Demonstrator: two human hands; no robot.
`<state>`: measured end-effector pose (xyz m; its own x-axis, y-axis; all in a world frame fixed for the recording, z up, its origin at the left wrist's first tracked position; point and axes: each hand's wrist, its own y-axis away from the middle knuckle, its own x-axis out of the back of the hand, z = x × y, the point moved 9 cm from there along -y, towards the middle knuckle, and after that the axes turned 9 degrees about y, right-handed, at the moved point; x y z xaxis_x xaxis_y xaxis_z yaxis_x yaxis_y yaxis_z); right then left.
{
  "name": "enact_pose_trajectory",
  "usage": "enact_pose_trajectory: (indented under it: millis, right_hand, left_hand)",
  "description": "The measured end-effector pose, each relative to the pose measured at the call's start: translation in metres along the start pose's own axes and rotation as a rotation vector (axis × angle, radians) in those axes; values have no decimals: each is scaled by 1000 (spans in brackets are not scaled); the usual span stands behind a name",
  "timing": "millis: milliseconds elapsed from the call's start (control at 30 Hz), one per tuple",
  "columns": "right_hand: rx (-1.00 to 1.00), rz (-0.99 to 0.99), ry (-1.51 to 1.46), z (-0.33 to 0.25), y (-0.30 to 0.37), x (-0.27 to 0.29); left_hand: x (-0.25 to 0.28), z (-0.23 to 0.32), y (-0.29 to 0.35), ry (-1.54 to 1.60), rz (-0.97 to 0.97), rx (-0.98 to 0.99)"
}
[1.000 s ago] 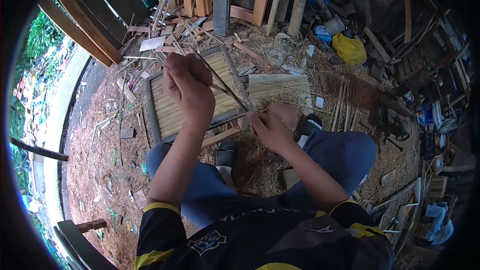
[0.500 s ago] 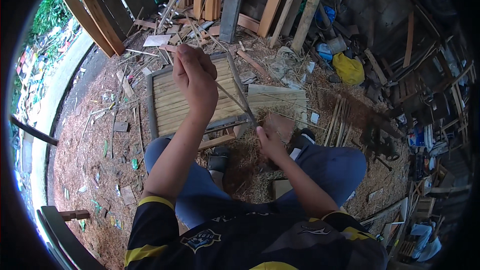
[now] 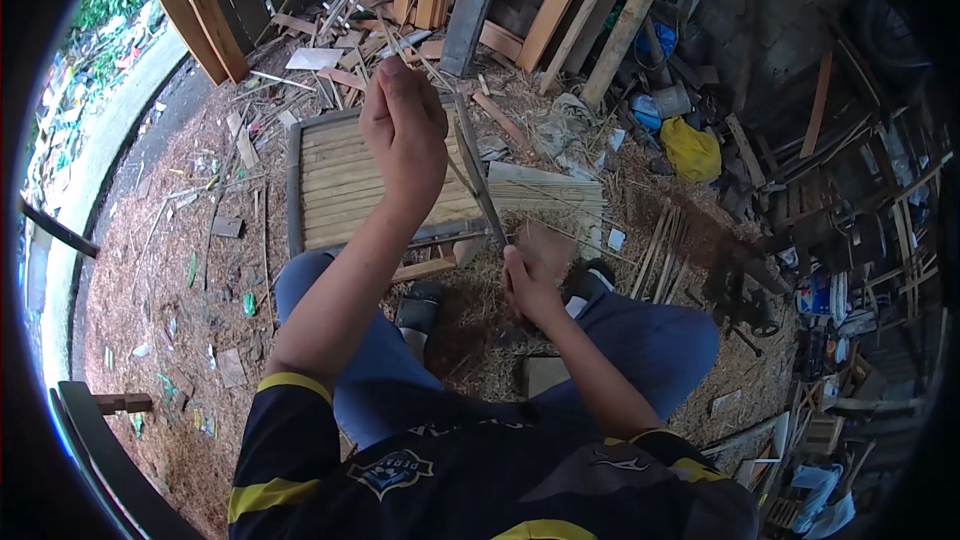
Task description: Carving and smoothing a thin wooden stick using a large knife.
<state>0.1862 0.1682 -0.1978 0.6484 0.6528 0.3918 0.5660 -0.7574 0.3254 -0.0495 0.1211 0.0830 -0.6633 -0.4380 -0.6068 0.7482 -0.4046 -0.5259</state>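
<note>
Over the slatted panel [image 3: 330, 185], our left hand [image 3: 408, 140] closes its fingers round a thin strip [image 3: 459, 173], likely steadying it; nearer us, our right hand [image 3: 533, 285] wraps its fingers round a blade [image 3: 482, 180].

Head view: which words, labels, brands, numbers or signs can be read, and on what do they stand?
Wording is not copied here.
Shield-shaped crest on the black-and-yellow jersey: pale lettering, partly legible.
Chest lettering on the jersey: partly hidden, not readable whole.
Pale logo mark on the jersey: too small to read.
Blue-and-white item at right: any print is too small.
</note>
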Motion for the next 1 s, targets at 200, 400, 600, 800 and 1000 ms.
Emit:
enact_pose_trajectory:
  millis: [200, 400, 600, 800, 1000]
  right_hand:
    - [-17, 165, 19, 65, -20, 22]
    - [-193, 54, -373, 12, 9, 23]
    - [-88, 443, -639, -26, 24, 82]
    - [-109, 521, -983, -75, 49, 102]
    - [232, 556, -1132, -164, 82, 126]
  left_hand:
    - [-17, -7, -2, 49, -15, 30]
    - [16, 9, -2, 235, 52, 22]
    - [42, 59, -17, 346, 219, -34]
    - [54, 88, -13, 592, 233, -52]
    - [55, 100, 22, 783, 340, -42]
